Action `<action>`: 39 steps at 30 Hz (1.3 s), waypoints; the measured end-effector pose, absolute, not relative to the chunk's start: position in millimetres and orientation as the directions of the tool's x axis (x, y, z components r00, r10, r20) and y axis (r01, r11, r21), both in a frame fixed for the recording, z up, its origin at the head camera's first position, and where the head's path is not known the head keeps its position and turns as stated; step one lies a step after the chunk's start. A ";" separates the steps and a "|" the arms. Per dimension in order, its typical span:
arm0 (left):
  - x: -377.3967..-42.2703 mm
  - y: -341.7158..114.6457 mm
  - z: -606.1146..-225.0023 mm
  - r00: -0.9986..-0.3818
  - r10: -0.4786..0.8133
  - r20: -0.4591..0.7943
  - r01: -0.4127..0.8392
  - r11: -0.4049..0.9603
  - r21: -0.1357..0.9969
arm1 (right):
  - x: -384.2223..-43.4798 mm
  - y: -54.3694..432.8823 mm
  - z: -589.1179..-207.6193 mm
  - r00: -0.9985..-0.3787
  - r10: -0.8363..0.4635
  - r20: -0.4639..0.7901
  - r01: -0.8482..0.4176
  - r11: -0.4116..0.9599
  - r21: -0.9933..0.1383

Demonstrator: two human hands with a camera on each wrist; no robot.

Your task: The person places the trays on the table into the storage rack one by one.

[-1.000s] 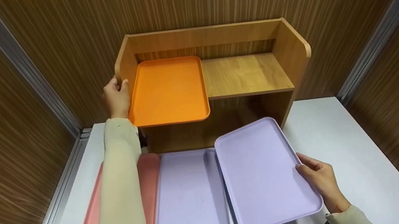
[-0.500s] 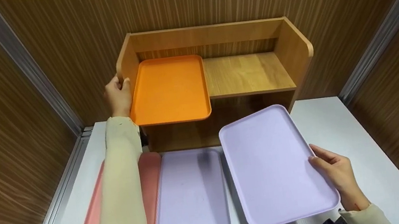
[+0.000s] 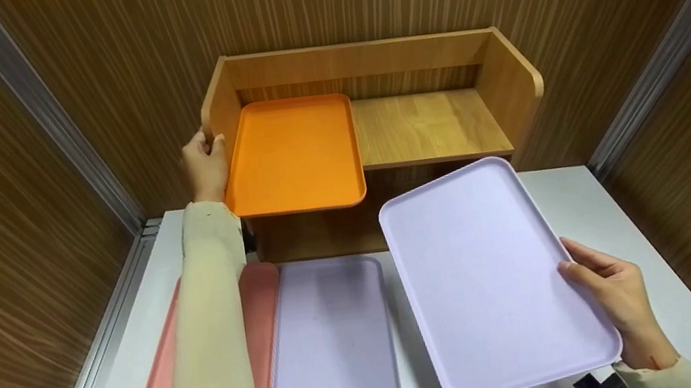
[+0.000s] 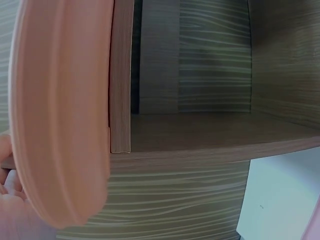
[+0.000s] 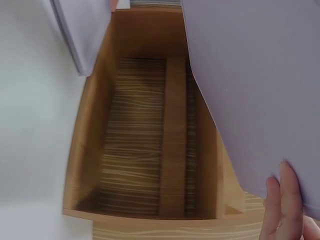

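My right hand [image 3: 623, 298] holds a light purple tray [image 3: 497, 281] by its right long edge, thumb on the upper face. In the right wrist view, fingers [image 5: 287, 205] lie against the tray's underside. This tray hangs tilted above the table, in front of the wooden shelf's [image 3: 430, 126] right half. My left hand [image 3: 207, 169] grips the front edge of the shelf's left side panel. Beside it, an orange tray [image 3: 294, 157] lies on the upper board at the left, its near end jutting past the board. In the left wrist view the orange tray [image 4: 65, 115] partly hides the hand.
A second light purple tray [image 3: 328, 343] lies flat on the white table [image 3: 561, 206] before the shelf. Left of it a pink tray [image 3: 264, 338] is partly covered by my left sleeve. Wood-patterned walls [image 3: 347, 0] enclose the back and both sides.
The held purple tray has risen and moved right with my right hand. My left hand stays on the shelf panel, and the orange tray keeps its place.
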State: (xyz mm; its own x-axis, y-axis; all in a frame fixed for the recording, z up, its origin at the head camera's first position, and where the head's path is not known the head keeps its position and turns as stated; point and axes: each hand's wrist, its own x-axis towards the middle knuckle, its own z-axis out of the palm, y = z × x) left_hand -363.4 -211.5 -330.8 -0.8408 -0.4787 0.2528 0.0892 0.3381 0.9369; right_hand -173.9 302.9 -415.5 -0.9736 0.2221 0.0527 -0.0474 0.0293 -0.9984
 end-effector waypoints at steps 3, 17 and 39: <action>-364.0 -212.1 -331.5 -0.834 -0.479 0.273 0.102 0.352 0.931 | -172.7 304.8 -407.9 -0.972 0.221 0.080 -0.080 0.011 -0.997; -362.6 -210.9 -330.8 -0.839 -0.474 0.267 0.111 0.331 0.937 | -188.5 306.5 -379.9 -0.965 0.243 0.102 -0.127 -0.089 -0.988; -364.0 -210.0 -332.7 -0.855 -0.459 0.242 0.087 0.334 0.939 | -243.7 298.1 -358.7 -0.971 0.222 -0.086 0.034 -0.226 -0.974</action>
State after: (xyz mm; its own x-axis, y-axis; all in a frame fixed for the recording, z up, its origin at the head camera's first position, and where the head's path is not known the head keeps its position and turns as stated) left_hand -364.0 -210.0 -332.7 -0.8546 -0.4593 0.2424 0.0870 0.3336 0.9387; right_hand -243.7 298.1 -358.7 -0.9712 0.2224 -0.0857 0.0343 -0.2256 -0.9736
